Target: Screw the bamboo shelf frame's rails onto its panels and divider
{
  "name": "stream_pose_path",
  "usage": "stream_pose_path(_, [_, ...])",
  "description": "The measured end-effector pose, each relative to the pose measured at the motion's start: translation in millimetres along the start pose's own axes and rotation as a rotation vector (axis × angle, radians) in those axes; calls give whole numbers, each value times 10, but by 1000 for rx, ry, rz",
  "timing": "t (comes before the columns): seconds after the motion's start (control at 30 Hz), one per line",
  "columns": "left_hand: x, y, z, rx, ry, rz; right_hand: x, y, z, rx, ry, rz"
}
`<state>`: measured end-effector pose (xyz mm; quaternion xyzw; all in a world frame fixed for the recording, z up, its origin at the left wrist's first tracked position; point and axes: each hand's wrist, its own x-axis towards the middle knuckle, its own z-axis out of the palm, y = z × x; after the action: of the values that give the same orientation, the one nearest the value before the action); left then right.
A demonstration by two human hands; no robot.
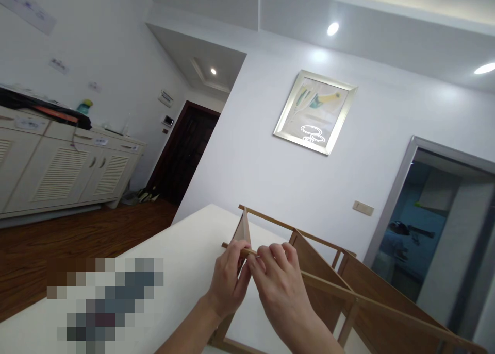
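- Toward the far edge of the white table (185, 251), the wooden frame (317, 256) stands to the right of the table's far-left corner and stretches out of view at the lower right.
- Its near rail (327, 284) runs under both hands; the far rail (270, 219) lies beyond, closer to the wall, with the end panel (242, 229) reaching between the two.
- The left hand (228, 276) pinches the near rail close to its free end, thumb below and forefinger on top.
- The right hand (280, 279) sits just beside it, thumb and curled fingers closed on the same rail; I cannot tell whether anything small is caught between the fingertips.
- This looks like close fingertip work at the rail's end, so the left pinch serves best as the anchor, while the right makes small, measured movements.
- Pressing along the rail rather than sideways should spare the slim wood from twisting against the end panel.
- The frame seems light enough to slide, so matched pressure from both hands would help hold it square on the table.
- Thumbs are best clear of the joint, leaving the contact visible.
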<state>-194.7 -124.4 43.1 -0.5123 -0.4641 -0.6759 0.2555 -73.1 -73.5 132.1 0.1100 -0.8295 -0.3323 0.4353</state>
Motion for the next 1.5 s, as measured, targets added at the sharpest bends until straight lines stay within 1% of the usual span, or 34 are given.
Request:
stream_pose_path(0.13, [6, 4, -5, 3, 8, 12, 119, 27, -33, -34, -54, -104])
stream_pose_path(0.23, [10, 2, -4, -12, 4, 21, 156, 38, -44, -13, -82, -132])
stream_pose_path(0.33, [11, 2, 1, -14, 1, -6, 105, 60, -37, 67, -84, -68])
stream_pose_path(0.47, [2, 1, 7, -9, -7, -37, -3, 90, 0, 210, -43, 43])
stream_pose_path(0.57, [-5, -6, 11, -7, -6, -41, -35, 86, 21, 237, -22, 70])
stream_pose_path(0.77, [-6, -21, 23, -25, -1, -35, -14, 98, -16, 273, -121, 86])
stream_pose_path(0.93, [-6, -12, 20, -36, 2, -39, 31, 107, -45, 380, -80, 160])
stream_pose_path(1.13, [-15, -1, 13, -33, 1, -50, 76, 158, -12, 524, -51, 279])
stream_pose_path(1.23, [-8, 6, 14, -29, 13, -53, 77, 177, 1, 534, -80, 318])
stream_pose_path(1.37, [1, 17, 16, -29, 30, -51, 79, 179, 4, 532, -113, 332])
stream_pose_path(1.5, [-6, 12, 19, -19, 41, -65, 73, 203, 31, 530, -69, 340])
